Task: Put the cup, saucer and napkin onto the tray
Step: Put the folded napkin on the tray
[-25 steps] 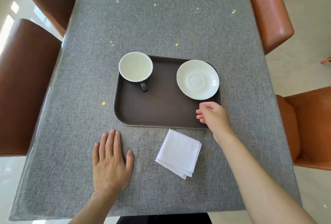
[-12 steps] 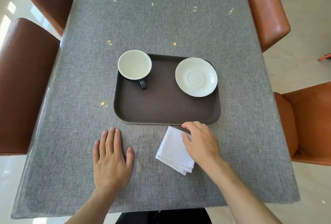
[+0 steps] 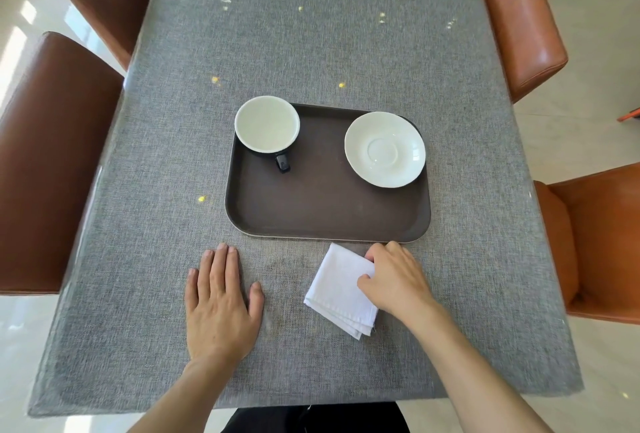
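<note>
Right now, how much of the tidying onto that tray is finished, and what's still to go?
Two of three things look done: the cup and the saucer both sit on the brown tray. In hand is the folded white napkin, lying on the table just in front of the tray, with the right hand resting on its right side. The left hand lies flat on the tablecloth. Left: lift the napkin onto the tray.

text: none legible | labels: none | small marks possibly unresolved

The grey-clothed table [image 3: 311, 34] carries a brown tray [image 3: 322, 204], folded napkin [image 3: 337, 285] and flat left hand [image 3: 221, 304].
</note>
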